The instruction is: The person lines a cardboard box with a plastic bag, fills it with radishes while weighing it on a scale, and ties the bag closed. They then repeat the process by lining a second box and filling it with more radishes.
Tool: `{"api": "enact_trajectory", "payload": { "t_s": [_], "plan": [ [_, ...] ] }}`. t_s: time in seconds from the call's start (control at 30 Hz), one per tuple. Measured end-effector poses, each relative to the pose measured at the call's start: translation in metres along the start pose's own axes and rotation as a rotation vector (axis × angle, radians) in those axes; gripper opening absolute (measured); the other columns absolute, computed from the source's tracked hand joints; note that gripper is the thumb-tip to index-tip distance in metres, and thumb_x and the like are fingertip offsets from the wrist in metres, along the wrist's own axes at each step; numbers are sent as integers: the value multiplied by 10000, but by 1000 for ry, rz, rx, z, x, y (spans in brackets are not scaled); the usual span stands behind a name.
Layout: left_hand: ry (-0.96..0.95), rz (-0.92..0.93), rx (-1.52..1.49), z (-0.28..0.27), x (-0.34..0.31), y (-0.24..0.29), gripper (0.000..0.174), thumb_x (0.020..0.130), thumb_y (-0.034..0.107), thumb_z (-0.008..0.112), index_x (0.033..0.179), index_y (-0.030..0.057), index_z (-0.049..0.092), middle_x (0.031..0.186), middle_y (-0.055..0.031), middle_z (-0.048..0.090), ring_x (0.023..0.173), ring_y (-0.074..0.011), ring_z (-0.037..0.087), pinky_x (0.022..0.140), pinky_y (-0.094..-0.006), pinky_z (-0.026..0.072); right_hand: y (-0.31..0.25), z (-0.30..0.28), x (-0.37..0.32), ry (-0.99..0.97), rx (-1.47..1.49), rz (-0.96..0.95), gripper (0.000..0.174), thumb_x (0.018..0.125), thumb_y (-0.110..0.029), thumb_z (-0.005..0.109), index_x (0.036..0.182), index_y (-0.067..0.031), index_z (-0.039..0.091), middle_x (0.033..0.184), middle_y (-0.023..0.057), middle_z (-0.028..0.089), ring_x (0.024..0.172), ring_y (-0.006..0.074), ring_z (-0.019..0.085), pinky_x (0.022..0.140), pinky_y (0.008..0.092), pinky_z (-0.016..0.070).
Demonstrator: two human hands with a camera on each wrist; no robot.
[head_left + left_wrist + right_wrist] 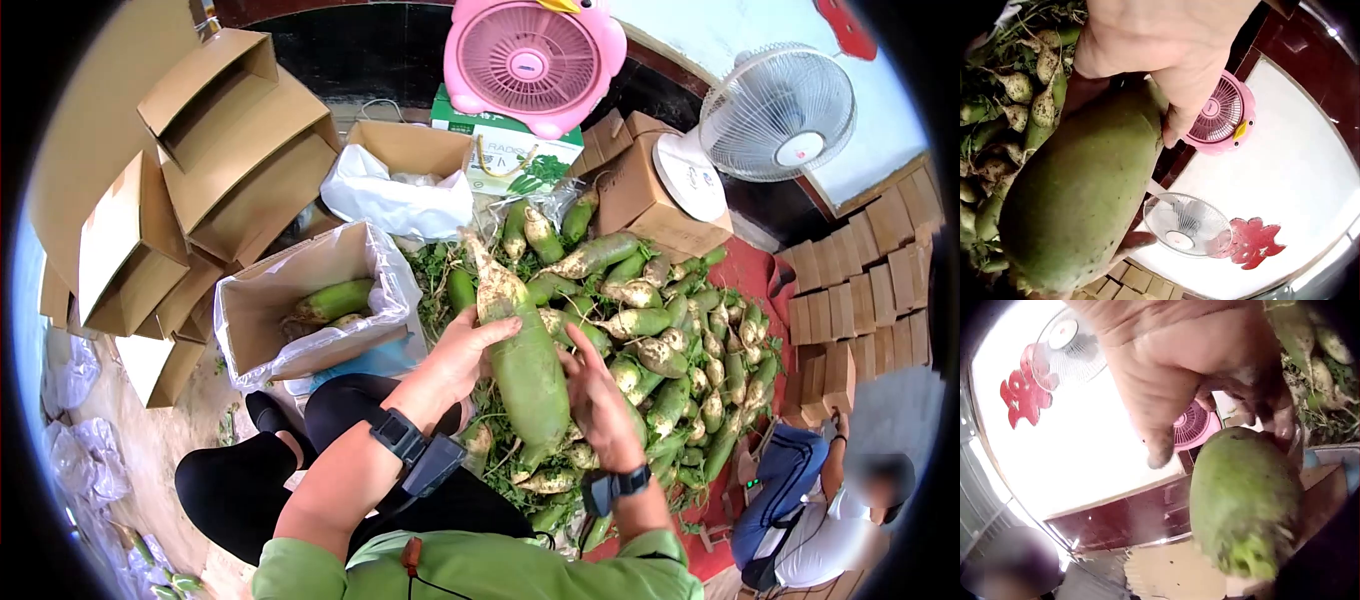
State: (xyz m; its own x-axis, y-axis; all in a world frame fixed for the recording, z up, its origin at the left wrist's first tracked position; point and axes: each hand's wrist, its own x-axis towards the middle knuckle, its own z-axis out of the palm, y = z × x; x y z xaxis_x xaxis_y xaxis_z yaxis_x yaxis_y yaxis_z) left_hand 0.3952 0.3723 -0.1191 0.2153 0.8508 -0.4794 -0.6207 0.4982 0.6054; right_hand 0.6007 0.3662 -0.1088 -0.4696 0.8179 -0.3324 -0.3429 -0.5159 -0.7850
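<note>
A large green radish (530,385), paler and soil-marked toward its root end, is held up over the radish pile in the head view. My left hand (452,362) grips it near the root end, thumb across the top. Close along its other side is my right hand (605,415), thumb apart from the radish and fingers extended. In the right wrist view, the fingertips (1283,422) of that hand are right at the radish's far side, partly hidden. Below spreads the pile of green radishes (667,412) with leafy bits among them.
At the left, a plastic-lined carton (245,330) has radishes inside. Behind it stands another lined carton (410,205). Empty cartons (240,150) are stacked at far left. A pink fan (527,65) and white fan (780,115) stand behind. Another person (830,530) sits at lower right.
</note>
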Motion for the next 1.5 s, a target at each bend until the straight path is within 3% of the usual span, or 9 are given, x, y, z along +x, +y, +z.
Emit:
{"api": "enact_trajectory", "payload": {
  "t_s": [0.2,0.37,0.67,0.83,0.9,1.13,1.2,1.3,1.5],
  "plan": [
    [130,101,-212,10,7,-7,413,808,241,640,1153,113,452,1112,-48,530,1014,-196,526,783,-466,459,49,19,-26,222,-311,-576,1261,419,-247,889,1397,-109,104,1397,154,256,1270,280,319,1035,446,319],
    [104,52,-208,18,11,-16,424,818,269,633,1161,115,437,1102,-74,527,967,-245,554,741,-467,504,53,14,22,436,-518,-916,1062,531,-310,862,1335,-92,204,1326,164,334,1210,300,383,1000,437,358],
    [114,-232,20,18,-4,2,540,874,334,552,1232,-28,373,1139,-129,514,1047,-315,525,757,-460,503,6,9,61,535,-329,-872,801,601,-126,787,1243,-70,310,1179,170,463,1078,284,483,928,406,422],
    [-138,149,623,16,-51,57,367,867,171,567,1195,27,483,989,-26,568,880,-106,557,708,-238,479,-4,-6,128,675,-582,-698,783,564,-87,777,1220,-67,350,1143,163,465,1028,268,503,892,389,444],
    [-85,478,625,-7,-74,79,321,847,26,545,1167,41,515,988,-41,582,855,-94,561,732,-224,481,2,-9,160,652,-653,-693,763,557,-90,781,1201,-59,373,1135,158,470,1019,262,507,887,375,443],
    [643,651,582,-70,-141,149,177,844,10,502,1009,-7,565,807,-65,599,757,-140,585,689,-250,474,12,2,243,554,-861,-736,663,578,-96,783,1137,-32,432,1058,127,505,965,215,514,839,333,443],
    [698,713,555,-95,-147,145,165,849,31,520,1003,-14,561,792,-66,589,742,-151,590,680,-266,487,25,-2,267,530,-767,-692,624,585,-83,773,1116,-39,449,1056,125,522,969,213,523,838,334,449],
    [748,678,458,-110,-142,139,165,853,56,539,1002,-13,560,787,-64,585,735,-156,594,681,-274,494,72,-2,297,556,-1324,-406,676,582,-216,741,1168,-53,445,1111,152,540,997,292,558,848,394,465],
    [637,624,487,-109,-137,143,186,853,85,565,1011,-14,559,791,-65,587,734,-148,587,675,-258,482,68,-10,339,465,-1365,-607,687,535,-232,763,1118,-14,471,1041,158,562,941,304,561,846,355,447]
  ]
}}
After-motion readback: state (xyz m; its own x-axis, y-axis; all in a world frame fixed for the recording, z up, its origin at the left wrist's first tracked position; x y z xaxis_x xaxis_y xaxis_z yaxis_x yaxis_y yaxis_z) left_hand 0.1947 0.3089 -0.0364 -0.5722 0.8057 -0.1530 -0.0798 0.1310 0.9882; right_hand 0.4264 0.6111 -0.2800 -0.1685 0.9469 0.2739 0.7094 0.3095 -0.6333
